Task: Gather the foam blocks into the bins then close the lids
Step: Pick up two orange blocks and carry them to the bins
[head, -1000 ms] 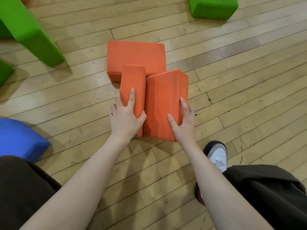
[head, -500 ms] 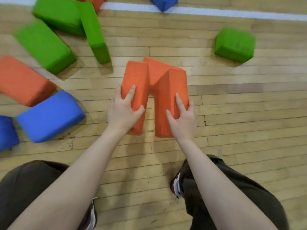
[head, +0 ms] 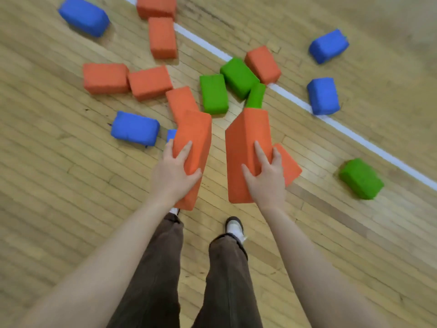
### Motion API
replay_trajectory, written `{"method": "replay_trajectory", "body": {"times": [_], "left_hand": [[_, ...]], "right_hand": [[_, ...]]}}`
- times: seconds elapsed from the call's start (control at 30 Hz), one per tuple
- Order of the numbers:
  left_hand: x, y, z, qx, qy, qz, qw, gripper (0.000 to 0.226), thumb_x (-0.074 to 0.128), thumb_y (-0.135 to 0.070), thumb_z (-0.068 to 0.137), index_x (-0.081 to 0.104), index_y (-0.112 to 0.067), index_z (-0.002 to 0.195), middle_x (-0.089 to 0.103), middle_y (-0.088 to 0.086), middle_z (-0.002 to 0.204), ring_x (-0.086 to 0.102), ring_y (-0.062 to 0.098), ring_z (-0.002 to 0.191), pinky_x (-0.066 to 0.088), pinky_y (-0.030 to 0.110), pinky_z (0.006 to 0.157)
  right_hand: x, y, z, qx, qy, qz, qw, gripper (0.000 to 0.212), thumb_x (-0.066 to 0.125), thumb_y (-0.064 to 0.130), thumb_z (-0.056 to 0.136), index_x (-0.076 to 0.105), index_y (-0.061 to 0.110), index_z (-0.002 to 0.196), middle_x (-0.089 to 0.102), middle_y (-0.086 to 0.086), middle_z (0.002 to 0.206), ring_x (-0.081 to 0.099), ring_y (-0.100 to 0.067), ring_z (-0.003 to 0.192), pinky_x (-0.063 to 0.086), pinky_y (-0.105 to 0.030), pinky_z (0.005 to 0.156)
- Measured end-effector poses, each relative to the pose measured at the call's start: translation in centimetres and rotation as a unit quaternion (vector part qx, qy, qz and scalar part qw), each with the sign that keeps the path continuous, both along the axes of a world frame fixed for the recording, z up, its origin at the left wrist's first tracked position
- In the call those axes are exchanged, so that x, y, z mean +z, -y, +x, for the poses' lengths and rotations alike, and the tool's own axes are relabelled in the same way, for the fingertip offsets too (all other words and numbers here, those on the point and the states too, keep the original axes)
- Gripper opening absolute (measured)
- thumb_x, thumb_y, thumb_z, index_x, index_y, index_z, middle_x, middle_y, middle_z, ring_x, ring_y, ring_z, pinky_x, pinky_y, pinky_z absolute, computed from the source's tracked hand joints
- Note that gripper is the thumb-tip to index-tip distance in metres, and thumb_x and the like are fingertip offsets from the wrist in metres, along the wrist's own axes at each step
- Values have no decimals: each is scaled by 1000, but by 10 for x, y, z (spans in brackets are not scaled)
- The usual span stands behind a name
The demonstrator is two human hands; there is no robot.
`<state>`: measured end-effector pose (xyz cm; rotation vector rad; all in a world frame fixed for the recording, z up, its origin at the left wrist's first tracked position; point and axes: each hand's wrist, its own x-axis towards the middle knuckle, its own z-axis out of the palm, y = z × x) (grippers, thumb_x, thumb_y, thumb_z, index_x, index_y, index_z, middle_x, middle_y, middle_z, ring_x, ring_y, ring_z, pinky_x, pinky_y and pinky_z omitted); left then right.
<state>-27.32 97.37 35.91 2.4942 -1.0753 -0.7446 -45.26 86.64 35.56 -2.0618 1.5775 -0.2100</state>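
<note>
Head view: two orange oblong foam blocks (head: 246, 147) are gripped endwise, left hand (head: 171, 176) & right hand (head: 266, 178) one apiece, prob. for carrying to bins.

A white painted line (head: 307, 106) crosses the wooden floor (head: 71, 185); brown trousers (head: 153, 268) and shoes (head: 234, 226) show below.

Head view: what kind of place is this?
Probably a gym or sports hall: a strip-laid hardwood floor crossed by a painted white line, with big foam blocks in orange, blue and green scattered about. No bins or walls in view.
</note>
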Motion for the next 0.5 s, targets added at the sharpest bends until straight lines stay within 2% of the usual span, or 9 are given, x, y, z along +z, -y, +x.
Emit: {"method": "replay_trajectory", "body": {"times": [0.13,0.23,0.37,0.5], "left_hand": [[42,-61,16,129,9,-6,992,71,63,-45,81,31,-34,144,17,9,154,37,32,130,38,41,103],[52,-115,3,247,25,4,969,71,61,-47,81,29,-37,145,16,6,154,40,32,126,41,42,100],[62,-191,-42,413,12,-1,910,72,59,-50,82,27,-38,145,14,4,155,38,31,129,43,44,99],[76,-268,-103,558,-10,25,829,71,56,-54,82,25,-40,145,11,1,156,42,29,128,45,43,95]], "right_hand": [[37,-17,53,143,22,-9,989,65,62,43,83,34,44,142,28,-11,150,37,-31,131,42,-45,99],[48,-40,84,263,20,-5,965,65,62,43,84,33,45,142,25,-10,152,36,-29,132,38,-42,103],[61,-91,102,425,-10,11,905,63,58,43,87,30,46,143,20,-8,155,32,-30,134,35,-41,104],[70,-172,113,573,-20,30,819,63,58,45,86,31,44,143,21,-9,153,34,-32,132,38,-47,103]]}}
